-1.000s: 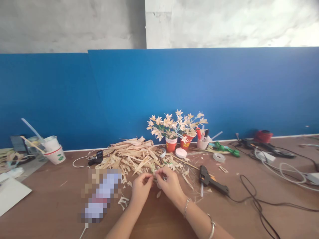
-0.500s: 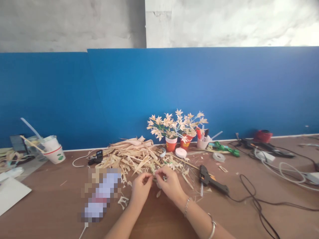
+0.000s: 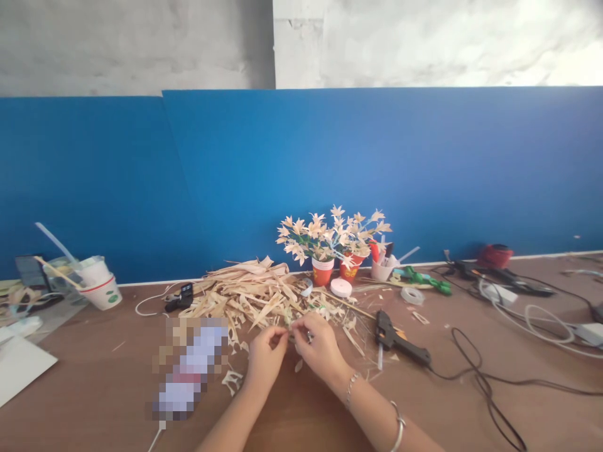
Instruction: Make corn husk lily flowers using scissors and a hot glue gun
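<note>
In the middle of the head view, my left hand [image 3: 266, 353] and my right hand [image 3: 318, 344] meet fingertip to fingertip over the brown table. Both are closed in a pinch. What they hold between them is too small and too covered by the fingers to name. Just beyond them spreads a heap of dry, pale husk strips [image 3: 249, 290]. Cut husk scraps [image 3: 232, 380] lie to the left of my left hand. Behind the heap, pale star-shaped husk flowers [image 3: 320, 232] on green and blue stems stand in red paper cups [image 3: 323, 274].
Right of my hands lies a black glue gun [image 3: 400, 339], its cord [image 3: 487, 380] looping across the table. A clear tape roll [image 3: 412, 295] and white tape roll [image 3: 341, 287] sit behind. A blurred-out object [image 3: 191, 373] is on the left, a paper cup [image 3: 103, 295] farther left.
My fingertips stay pinched together in nearly the same place, with only a slight shift of the right fingers. The whole view has moved very slightly.
</note>
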`<action>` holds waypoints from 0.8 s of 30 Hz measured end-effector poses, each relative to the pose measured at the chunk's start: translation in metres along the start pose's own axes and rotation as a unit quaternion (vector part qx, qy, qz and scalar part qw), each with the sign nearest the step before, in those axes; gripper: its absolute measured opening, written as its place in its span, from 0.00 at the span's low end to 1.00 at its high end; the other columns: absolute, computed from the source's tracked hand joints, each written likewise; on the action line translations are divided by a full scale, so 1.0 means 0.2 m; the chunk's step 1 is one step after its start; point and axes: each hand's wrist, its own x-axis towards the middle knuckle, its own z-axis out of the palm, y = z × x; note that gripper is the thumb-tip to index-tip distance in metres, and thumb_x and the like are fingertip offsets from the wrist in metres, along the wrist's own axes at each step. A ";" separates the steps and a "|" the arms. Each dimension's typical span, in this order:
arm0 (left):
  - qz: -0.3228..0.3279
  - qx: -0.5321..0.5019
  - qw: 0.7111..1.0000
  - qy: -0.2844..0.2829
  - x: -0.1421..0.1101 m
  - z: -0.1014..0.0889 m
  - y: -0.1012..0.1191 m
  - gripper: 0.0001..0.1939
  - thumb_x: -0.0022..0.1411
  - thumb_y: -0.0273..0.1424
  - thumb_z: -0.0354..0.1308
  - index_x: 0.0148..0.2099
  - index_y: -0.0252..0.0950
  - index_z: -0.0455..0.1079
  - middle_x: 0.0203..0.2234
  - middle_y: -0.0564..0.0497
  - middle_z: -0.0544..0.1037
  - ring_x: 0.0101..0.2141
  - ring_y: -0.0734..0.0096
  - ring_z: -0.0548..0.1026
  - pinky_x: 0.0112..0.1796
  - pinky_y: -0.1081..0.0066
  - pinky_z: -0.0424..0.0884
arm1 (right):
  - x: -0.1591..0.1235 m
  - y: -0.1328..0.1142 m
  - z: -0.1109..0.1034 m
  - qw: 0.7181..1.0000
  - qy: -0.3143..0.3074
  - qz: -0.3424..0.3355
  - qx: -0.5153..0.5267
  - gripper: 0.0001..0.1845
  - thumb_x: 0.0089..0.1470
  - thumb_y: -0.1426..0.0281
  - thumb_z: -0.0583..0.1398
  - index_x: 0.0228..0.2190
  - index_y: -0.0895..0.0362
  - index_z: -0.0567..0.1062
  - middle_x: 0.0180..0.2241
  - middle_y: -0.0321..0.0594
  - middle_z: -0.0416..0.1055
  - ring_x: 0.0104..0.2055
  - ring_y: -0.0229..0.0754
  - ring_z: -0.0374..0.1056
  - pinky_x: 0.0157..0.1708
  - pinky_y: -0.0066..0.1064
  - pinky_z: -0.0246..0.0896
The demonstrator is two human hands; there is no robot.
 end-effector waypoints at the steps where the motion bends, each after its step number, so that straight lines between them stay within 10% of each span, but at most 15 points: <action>1: 0.007 0.008 1.000 0.001 0.00 0.00 0.00 0.07 0.53 0.30 0.53 0.29 0.35 0.72 0.23 0.49 0.77 0.25 0.67 0.73 0.28 0.70 0.69 | 0.00 0.00 0.00 1.000 -0.002 -0.004 -0.002 0.07 0.47 0.78 0.55 0.26 0.56 0.72 0.26 0.38 0.69 0.31 0.40 0.63 0.33 0.30 0.58; 24: 0.128 0.140 0.982 0.008 -0.04 -0.02 0.06 0.10 0.56 0.25 0.49 0.31 0.37 0.71 0.26 0.49 0.74 0.28 0.68 0.73 0.31 0.70 0.68 | 0.00 -0.02 0.00 0.998 -0.008 0.003 -0.065 0.09 0.46 0.77 0.54 0.32 0.56 0.68 0.26 0.37 0.69 0.32 0.41 0.64 0.34 0.30 0.56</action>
